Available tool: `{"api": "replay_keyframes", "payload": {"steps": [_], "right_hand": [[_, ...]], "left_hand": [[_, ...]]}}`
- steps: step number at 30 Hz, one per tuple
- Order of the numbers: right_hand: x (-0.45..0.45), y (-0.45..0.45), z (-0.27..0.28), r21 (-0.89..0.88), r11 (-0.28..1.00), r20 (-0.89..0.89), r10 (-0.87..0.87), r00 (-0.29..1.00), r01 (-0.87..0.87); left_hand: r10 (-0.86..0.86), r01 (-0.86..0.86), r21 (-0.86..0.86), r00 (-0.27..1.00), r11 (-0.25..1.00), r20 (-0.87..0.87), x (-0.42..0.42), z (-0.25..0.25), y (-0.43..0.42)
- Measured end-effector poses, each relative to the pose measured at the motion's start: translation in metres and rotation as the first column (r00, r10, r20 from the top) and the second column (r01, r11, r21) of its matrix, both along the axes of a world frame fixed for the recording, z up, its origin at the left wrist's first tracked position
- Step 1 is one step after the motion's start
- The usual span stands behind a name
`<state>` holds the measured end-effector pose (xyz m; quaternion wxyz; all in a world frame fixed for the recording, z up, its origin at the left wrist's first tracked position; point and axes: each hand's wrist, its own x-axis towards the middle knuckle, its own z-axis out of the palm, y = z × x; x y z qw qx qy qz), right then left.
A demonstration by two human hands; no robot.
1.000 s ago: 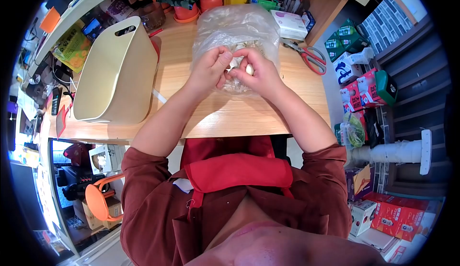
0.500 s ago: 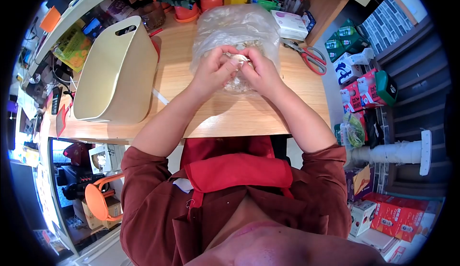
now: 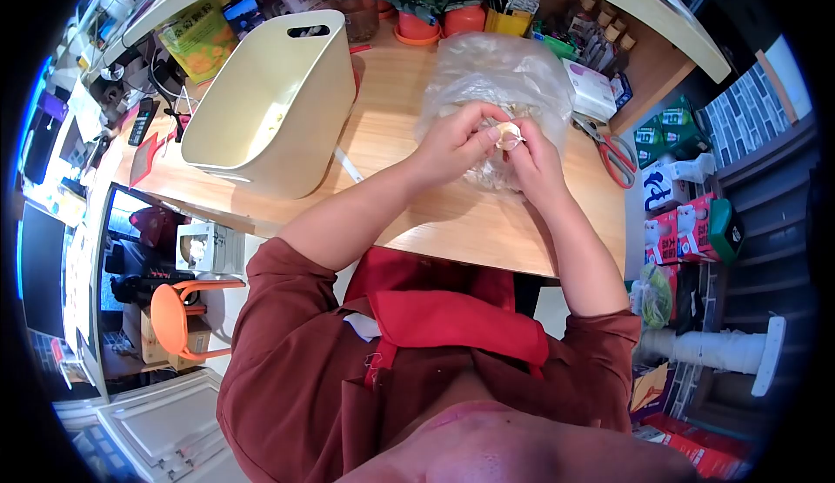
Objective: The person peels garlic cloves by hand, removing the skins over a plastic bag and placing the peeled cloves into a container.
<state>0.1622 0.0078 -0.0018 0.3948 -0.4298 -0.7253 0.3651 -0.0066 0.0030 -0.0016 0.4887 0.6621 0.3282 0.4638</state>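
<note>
Above the clear plastic bag [image 3: 487,61], my left hand [image 3: 461,139] and my right hand [image 3: 537,157] meet fingertip to fingertip. Both are closed on a small pale piece of garlic [image 3: 509,138] with papery skin; whether it is a whole bulb or part of one I cannot tell. The bag lies on the wooden table [image 3: 391,92] with its mouth toward me, and pale pieces and skins show inside it. To the left stands a cream plastic bin [image 3: 287,148] with a few small pale bits inside.
Red-handled scissors [image 3: 613,157] lie right of the bag, beside a white box [image 3: 590,92]. A white strip [image 3: 348,164] rests near the bin. Pots, bottles and packets line the back under a shelf. An orange stool [image 3: 171,322] stands below left; boxes are stacked at right.
The view has swung left, so the table and bag sit further right. Both hands have stayed together over the bag, and the garlic between my fingers now shows more clearly.
</note>
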Motion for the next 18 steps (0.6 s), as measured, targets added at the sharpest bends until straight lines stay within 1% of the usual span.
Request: {"api": "replay_keyframes", "payload": {"steps": [2, 5, 8, 11, 14, 17, 18], "right_hand": [[0.0, 0.001, 0.0, -0.042, 0.999, -0.04, 0.003, 0.999, -0.005], [-0.001, 0.0, 0.001, -0.155, 0.986, -0.249, 0.026, 0.968, -0.067], [0.002, -0.002, 0.005, -0.273, 0.958, -0.288, 0.003, 0.958, -0.085], [0.002, -0.003, 0.01, -0.291, 0.95, -0.318, 0.012, 0.948, -0.11], [0.004, -0.005, 0.011, -0.294, 0.952, -0.366, -0.031, 0.93, -0.084], [0.012, 0.006, 0.012, -0.352, 0.919, -0.573, -0.061, 0.817, -0.178], [0.011, 0.006, 0.016, -0.416, 0.888, -0.615, -0.117, 0.78, -0.195]], "left_hand": [[-0.027, 0.029, -0.038, 0.999, 0.999, 0.04, 0.0, -0.002, 0.001], [-0.051, 0.057, -0.044, 0.991, 0.997, 0.125, 0.001, -0.004, 0.002], [-0.02, 0.02, -0.009, 0.999, 1.0, 0.047, -0.001, -0.002, 0.001], [0.052, -0.044, 0.172, 0.998, 0.984, -0.046, 0.0, 0.003, -0.004], [0.179, -0.168, 0.269, 0.984, 0.948, -0.019, 0.004, -0.016, 0.0], [0.305, -0.282, 0.249, 0.95, 0.927, -0.061, -0.001, -0.002, -0.005], [0.321, -0.277, 0.294, 0.941, 0.915, -0.11, 0.0, -0.003, -0.003]]}}
